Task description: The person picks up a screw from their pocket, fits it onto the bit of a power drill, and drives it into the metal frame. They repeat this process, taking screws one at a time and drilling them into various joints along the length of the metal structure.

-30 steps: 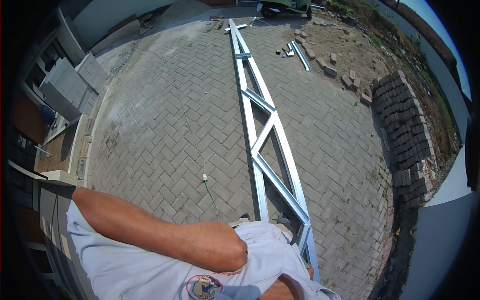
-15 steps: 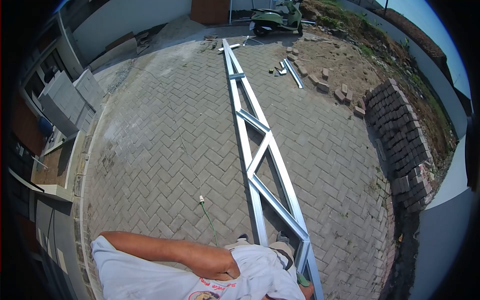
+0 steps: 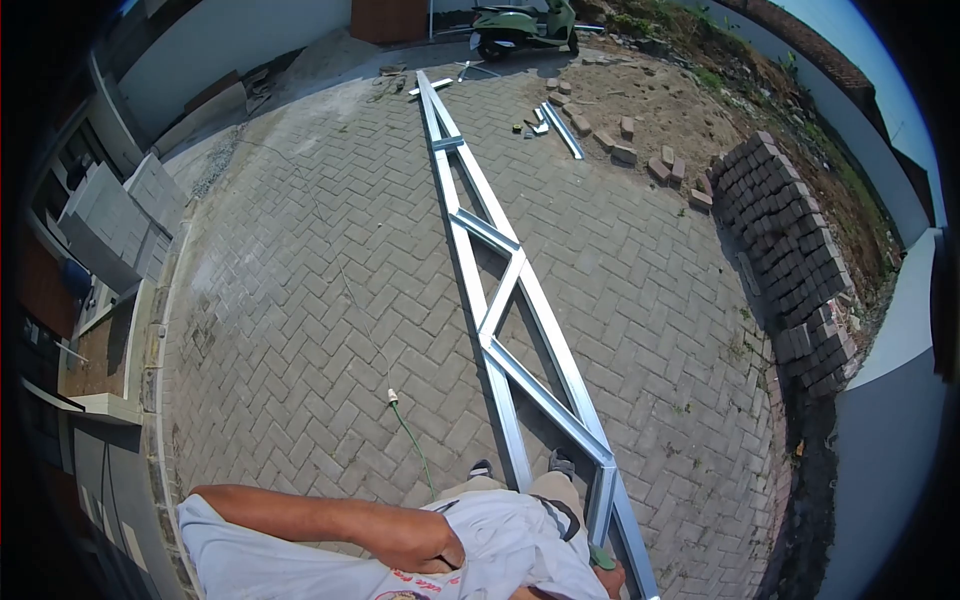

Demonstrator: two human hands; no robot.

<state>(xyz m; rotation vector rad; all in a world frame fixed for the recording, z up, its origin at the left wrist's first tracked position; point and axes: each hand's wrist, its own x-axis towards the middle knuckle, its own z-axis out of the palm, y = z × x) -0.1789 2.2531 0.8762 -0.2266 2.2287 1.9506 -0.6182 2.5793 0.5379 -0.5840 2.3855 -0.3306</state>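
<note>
My left hand (image 3: 428, 546) is curled closed against the front of my white shirt (image 3: 505, 530); its fingertips are hidden, so I cannot make out what they hold. Low on the right, my right hand (image 3: 610, 580) is wrapped round a green tool (image 3: 601, 558), only partly visible and beside the metal truss. The long silvery truss (image 3: 487, 342) lies on the paving, with slanting braces between its two long rails. Its near end reaches my right hand, and my shoes stand at either side of the nearer left rail.
A green cord (image 3: 412, 443) with a white connector (image 3: 392, 397) runs over the paving (image 3: 300, 380). Metal offcuts (image 3: 563, 131) and loose bricks (image 3: 625, 155) lie farther off. Stacked pavers (image 3: 785, 240) line the right; grey blocks (image 3: 105, 220) stand left. A green scooter (image 3: 525, 28) is parked behind.
The view has shifted, so the truss, scooter and pavers appear slightly farther left and higher. My left hand stays against the shirt, and my right hand keeps the green tool by the truss.
</note>
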